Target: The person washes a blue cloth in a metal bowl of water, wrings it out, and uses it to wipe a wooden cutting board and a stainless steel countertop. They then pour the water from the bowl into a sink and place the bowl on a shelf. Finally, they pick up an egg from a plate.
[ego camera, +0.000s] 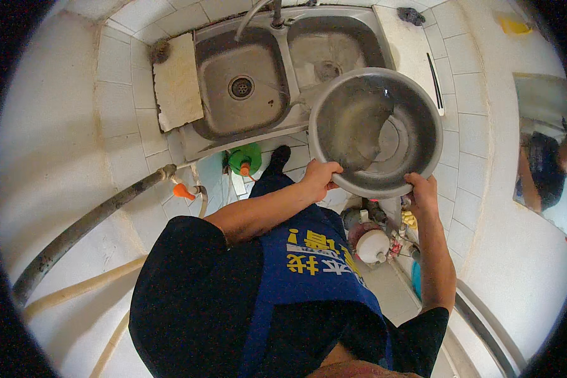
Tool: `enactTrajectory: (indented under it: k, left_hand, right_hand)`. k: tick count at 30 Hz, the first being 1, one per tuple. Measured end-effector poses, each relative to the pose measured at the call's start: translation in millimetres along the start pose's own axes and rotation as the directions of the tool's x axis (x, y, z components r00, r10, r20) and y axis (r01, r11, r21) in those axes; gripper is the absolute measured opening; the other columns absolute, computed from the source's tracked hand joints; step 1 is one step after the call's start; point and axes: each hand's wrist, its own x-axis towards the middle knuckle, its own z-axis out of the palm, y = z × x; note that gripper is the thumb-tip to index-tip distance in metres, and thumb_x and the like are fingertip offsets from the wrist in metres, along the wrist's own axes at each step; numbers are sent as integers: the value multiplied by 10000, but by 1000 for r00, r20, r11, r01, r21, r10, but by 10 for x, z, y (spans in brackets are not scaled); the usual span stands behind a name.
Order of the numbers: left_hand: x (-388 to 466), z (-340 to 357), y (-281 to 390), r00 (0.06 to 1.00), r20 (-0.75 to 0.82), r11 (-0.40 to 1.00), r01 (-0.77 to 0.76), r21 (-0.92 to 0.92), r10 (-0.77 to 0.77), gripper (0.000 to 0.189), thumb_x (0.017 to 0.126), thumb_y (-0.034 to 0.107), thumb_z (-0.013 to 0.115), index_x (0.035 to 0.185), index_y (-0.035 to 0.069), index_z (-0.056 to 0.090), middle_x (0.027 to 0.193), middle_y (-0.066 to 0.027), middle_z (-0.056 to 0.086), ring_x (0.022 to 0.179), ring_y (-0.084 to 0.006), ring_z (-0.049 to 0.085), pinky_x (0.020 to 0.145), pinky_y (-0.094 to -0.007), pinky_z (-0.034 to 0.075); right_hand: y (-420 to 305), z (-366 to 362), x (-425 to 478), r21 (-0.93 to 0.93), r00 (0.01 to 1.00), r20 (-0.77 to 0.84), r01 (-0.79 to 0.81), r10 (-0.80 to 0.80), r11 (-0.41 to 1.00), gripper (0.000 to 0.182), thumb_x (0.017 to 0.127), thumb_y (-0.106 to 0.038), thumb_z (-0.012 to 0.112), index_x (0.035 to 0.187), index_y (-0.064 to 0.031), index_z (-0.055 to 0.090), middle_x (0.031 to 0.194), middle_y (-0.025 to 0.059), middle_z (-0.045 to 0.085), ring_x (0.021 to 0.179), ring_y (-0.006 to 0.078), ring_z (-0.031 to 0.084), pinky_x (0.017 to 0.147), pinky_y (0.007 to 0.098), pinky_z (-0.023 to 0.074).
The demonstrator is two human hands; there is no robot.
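A round grey metal basin (399, 137) is between my two hands, over the front right corner of a stainless-steel double sink (285, 71). My left hand (320, 180) grips the near left part of its rim, thumb on top. On the near right part of the same rim is my right hand (423, 191), its fingers partly hidden beneath. A murky, glossy area covers the basin's left inside; whether it is water or a reflection, I cannot tell. The right sink bowl (330, 47) looks wet and is partly hidden by the basin. In the left bowl (241, 56) a drain strainer shows.
A curved faucet (253, 14) rises behind the sink. Pale boards (177, 85) flank it, with a dark scrubber (160, 51) on the left one. Below stand a green container (245, 158) and a white-topped container (372, 245). A pipe with an orange-handled valve (183, 191) is at left.
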Motion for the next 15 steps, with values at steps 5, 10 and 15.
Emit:
enactTrajectory:
  k: [5, 10, 15]
  left_hand:
    - [-18, -22, 21, 1000, 5, 999, -31, -44, 31, 310, 786, 62, 700, 1072, 2, 598, 961, -116, 639, 841, -270, 659, 725, -428, 585]
    - [-47, 8, 89, 999, 11, 998, -34, -50, 35, 263, 786, 64, 708, 1027, 8, 619, 943, -103, 641, 848, -269, 661, 735, -433, 587]
    - [-39, -10, 109, 1000, 6, 994, 17, -103, -16, 274, 791, 54, 718, 1045, 6, 627, 966, -106, 655, 870, -266, 665, 748, -436, 592]
  right_hand:
    - [-5, 62, 21, 23, 1000, 7, -1, 1, 1000, 206, 799, -72, 643, 969, 44, 644, 856, 97, 676, 691, 210, 652, 617, 361, 563]
    - [-10, 44, 49, -39, 1000, -27, -8, 7, 999, 203, 795, -94, 663, 946, 41, 654, 836, 95, 676, 689, 212, 647, 617, 357, 543]
    - [-128, 108, -15, -114, 1000, -18, 10, -12, 993, 227, 796, -107, 667, 963, 47, 657, 838, 100, 675, 693, 208, 641, 595, 360, 514]
